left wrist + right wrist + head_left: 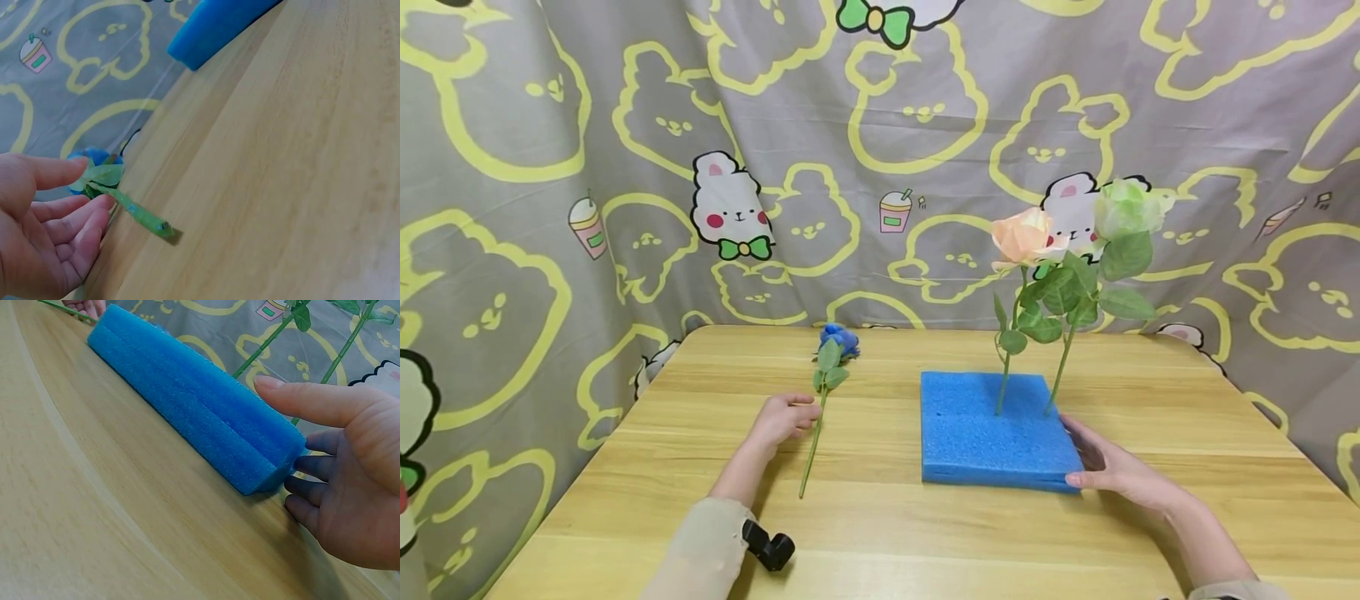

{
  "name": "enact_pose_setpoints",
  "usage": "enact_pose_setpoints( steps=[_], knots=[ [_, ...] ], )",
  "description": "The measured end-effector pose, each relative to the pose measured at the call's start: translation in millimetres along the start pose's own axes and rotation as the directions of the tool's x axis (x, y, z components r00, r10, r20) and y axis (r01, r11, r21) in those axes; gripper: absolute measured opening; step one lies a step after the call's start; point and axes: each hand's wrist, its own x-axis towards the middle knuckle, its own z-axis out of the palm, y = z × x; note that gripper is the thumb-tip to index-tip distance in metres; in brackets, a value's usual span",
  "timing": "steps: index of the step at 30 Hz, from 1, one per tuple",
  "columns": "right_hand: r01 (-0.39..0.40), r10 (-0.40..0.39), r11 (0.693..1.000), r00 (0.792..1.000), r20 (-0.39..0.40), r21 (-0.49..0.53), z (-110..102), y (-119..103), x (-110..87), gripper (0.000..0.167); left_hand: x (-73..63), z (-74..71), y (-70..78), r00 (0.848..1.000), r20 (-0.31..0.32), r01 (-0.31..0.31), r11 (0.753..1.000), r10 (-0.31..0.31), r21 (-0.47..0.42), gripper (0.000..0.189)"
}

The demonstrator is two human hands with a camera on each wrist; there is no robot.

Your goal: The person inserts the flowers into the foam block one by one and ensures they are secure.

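A blue artificial rose [838,340] lies on the table, its green stem [814,446] toward the person. My left hand [781,421] is beside that stem, fingers loosely bent; in the left wrist view a gap shows between thumb [59,172] and fingers, with the stem near the fingertips. On the right sits a blue foam block [992,442], with a peach rose [1024,237] and a pale green rose [1127,208] standing in it. My right hand [1123,475] rests against the block's right side, fingers extended, thumb at its front corner.
The wooden table [865,533] runs back to a grey curtain [820,125] with yellow bear outlines. A black wrist camera [767,546] is strapped on the left sleeve. Both standing flowers rise well above the block and lean slightly right.
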Motion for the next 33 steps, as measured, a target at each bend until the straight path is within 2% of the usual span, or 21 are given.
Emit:
enact_pose_setpoints(
  steps=[14, 17, 22, 27, 33],
  knots=[
    [-0.017, 0.017, 1.0, 1.0, -0.01, 0.003, -2.0, 1.9, 1.3, 0.08, 0.5, 11.2, 10.3, 0.999, -0.034, 0.036, 0.989, -0.032, 0.14, 0.035],
    [-0.013, 0.013, 1.0, 1.0, -0.007, 0.007, -2.2, 2.1, 1.3, 0.079, 0.0, 12.2, 11.9, 0.999, -0.034, 0.045, 0.988, -0.04, 0.149, 0.031],
    [-0.007, 0.007, 1.0, 1.0, 0.0, 0.0, -1.7, 1.0, 0.9, 0.079, -0.5, 13.5, 14.1, 0.997, -0.002, 0.074, 0.994, -0.074, 0.084, 0.026],
    [-0.008, 0.008, 1.0, 1.0, 0.002, 0.005, -1.3, 0.5, 0.3, 0.079, -1.6, 14.6, 16.9, 0.989, 0.079, 0.123, 0.992, -0.123, 0.003, 0.028],
    [-0.003, 0.003, 1.0, 1.0, -0.005, 0.014, -1.4, 1.7, -0.4, 0.078, -2.3, 19.3, 16.4, 0.98, 0.161, 0.126, 0.991, -0.117, -0.052, 0.031]
  ],
)
